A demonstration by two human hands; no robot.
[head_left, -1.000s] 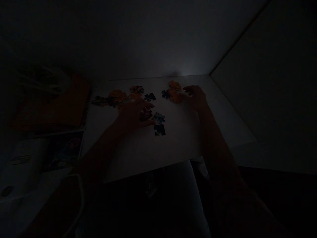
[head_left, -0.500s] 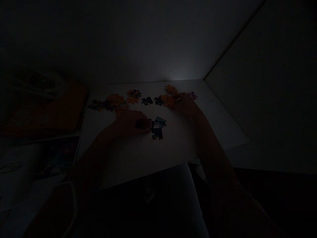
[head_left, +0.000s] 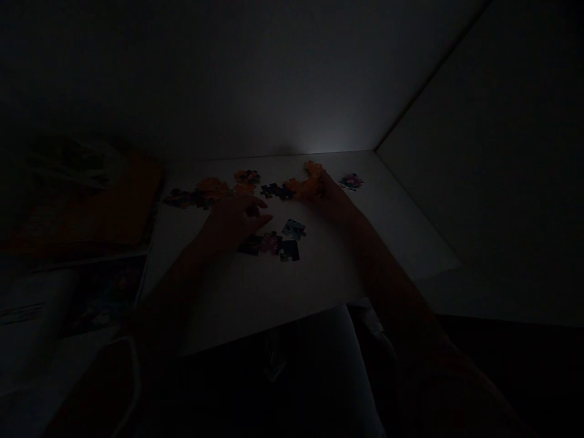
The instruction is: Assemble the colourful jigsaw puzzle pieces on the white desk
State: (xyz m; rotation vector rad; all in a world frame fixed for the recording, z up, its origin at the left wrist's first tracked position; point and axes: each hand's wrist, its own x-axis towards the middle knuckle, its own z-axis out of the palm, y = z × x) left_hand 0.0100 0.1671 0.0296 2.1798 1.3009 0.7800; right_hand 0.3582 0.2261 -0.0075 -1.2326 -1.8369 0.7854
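The scene is very dark. Jigsaw pieces lie on a white board [head_left: 255, 292]. My left hand [head_left: 232, 222] hovers over the board with its fingers stretched out, just behind a joined dark cluster of pieces [head_left: 271, 244]. A blue piece [head_left: 294, 229] lies to the right of it. My right hand [head_left: 331, 198] rests farther back on an orange group of pieces [head_left: 303, 187]; its fingers are too dark to make out. A pink piece [head_left: 351, 181] lies alone to the right of that hand.
More orange and dark pieces [head_left: 207, 190] sit at the board's far left. An orange box lid [head_left: 91, 207] and a printed sheet [head_left: 91, 298] lie left of the board. A wall corner closes in at the right. My lap shows below the board's near edge.
My left hand has let go of a dark piece, which now lies joined to the cluster, and has drawn back left. My right hand slid left, uncovering the pink piece.
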